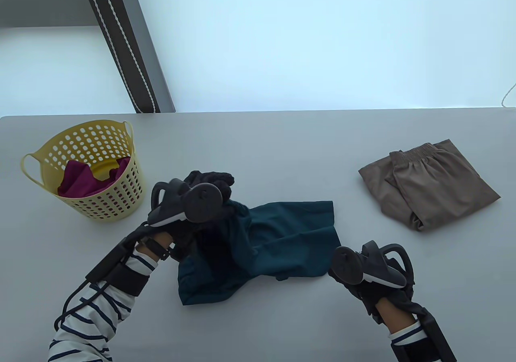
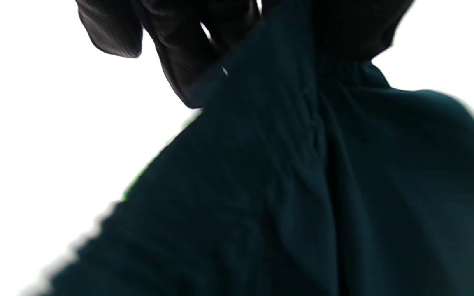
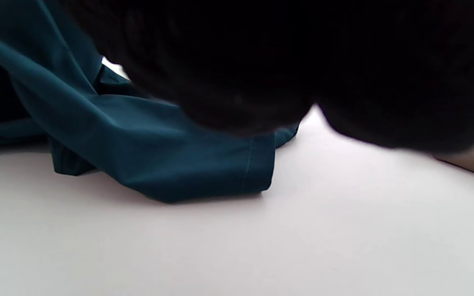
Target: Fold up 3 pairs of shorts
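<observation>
Nearest the camera, the right hand [image 1: 354, 281] in its black sensor glove sits low on the pale grey worktop [image 1: 258, 329], just beside the right hem of the dark teal fabric shorts [image 1: 290, 249]; its fingers are hidden under the tracker and too dark in the wrist view, so I cannot tell whether it grips anything. Those teal shorts lie rumpled at the worktop's middle, their left end bunched and lifted by the left hand [image 1: 201, 213], whose curled fingers [image 2: 187, 53] grip the cloth. At the far right a folded pair of taupe shorts [image 1: 427, 184] with an elastic waistband lies flat. At the left a yellow perforated plastic basket [image 1: 117, 200] holds a magenta garment [image 1: 78, 180].
</observation>
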`<state>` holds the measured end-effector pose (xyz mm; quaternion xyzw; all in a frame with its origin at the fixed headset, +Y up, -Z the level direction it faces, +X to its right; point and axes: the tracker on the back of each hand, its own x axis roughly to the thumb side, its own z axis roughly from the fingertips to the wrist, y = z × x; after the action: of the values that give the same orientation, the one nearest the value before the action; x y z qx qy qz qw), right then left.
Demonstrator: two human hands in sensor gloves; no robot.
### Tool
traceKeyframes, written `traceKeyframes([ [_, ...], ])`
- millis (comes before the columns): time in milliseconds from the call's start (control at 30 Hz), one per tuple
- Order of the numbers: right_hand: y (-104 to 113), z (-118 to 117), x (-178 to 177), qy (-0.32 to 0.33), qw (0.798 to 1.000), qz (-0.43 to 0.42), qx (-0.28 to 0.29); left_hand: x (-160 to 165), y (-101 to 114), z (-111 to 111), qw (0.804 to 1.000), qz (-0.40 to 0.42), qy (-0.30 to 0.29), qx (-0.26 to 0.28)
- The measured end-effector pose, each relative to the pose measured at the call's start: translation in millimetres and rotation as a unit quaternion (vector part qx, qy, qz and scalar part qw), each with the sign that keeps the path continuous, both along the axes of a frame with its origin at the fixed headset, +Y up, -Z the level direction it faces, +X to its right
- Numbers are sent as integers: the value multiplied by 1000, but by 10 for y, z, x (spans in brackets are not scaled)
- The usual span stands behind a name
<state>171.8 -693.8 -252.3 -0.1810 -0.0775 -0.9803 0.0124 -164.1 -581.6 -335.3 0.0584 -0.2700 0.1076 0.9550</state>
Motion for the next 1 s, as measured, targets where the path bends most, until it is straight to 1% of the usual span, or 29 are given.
traceKeyframes([
  [67,44,7,-5,-2,1000,-18,3,12,156,37,1000,-23,-5,19],
  [100,79,12,-15,-2,1000,-31,2,33,204,51,998,-53,-4,36],
  [133,129,23,-33,0,999,-52,2,62,239,58,996,-85,-9,40],
  [167,167,30,-52,2,998,-70,1,87,251,63,993,-111,-12,31],
  [200,249,45,-101,8,994,-112,-2,119,255,69,992,-126,-14,14],
  [233,328,59,-165,16,987,-160,-5,153,247,69,991,-130,-22,-16],
  [267,390,69,-233,23,979,-204,-12,181,240,65,992,-118,-21,-40],
  [333,477,78,-433,47,956,-286,-53,229,218,41,991,-82,-24,-102],
  [367,493,80,-520,61,947,-308,-73,238,214,29,991,-70,-24,-113],
  [400,498,73,-723,94,930,-337,-114,255,215,8,988,-40,-16,-146],
  [433,475,66,-895,114,921,-343,-144,267,218,-13,984,-19,-19,-176],
  [467,448,60,-1028,122,920,-337,-160,266,231,-24,981,6,-12,-195],
  [533,328,31,-1329,138,928,-292,-184,263,271,-35,977,43,-3,-207],
  [600,144,-25,-1614,140,945,-233,-181,236,346,-28,974,80,15,-209],
  [667,-10,-74,-1785,130,952,-214,-177,182,429,-21,971,116,31,-207],
  [733,-143,-103,-1890,108,949,-236,-180,83,536,-17,968,155,48,-191],
  [767,-212,-106,-1916,67,947,-260,-174,-3,608,-14,967,172,64,-174],
  [800,-242,-105,-1906,39,946,-280,-161,-62,653,-9,967,181,73,-162],
  [833,-248,-108,-1858,-6,938,-322,-125,-182,731,0,966,200,90,-137],
  [867,-233,-114,-1829,-17,935,-336,-114,-228,763,6,967,200,94,-130],
  [900,-144,-144,-1723,-28,927,-360,-99,-348,825,25,969,195,100,-114],
  [933,-64,-166,-1640,-31,924,-371,-86,-413,862,40,971,190,101,-103],
  [967,53,-197,-1532,-39,923,-376,-67,-480,897,56,975,179,98,-91],
  [1000,213,-239,-1396,-40,924,-376,-48,-552,940,83,980,159,89,-80],
])
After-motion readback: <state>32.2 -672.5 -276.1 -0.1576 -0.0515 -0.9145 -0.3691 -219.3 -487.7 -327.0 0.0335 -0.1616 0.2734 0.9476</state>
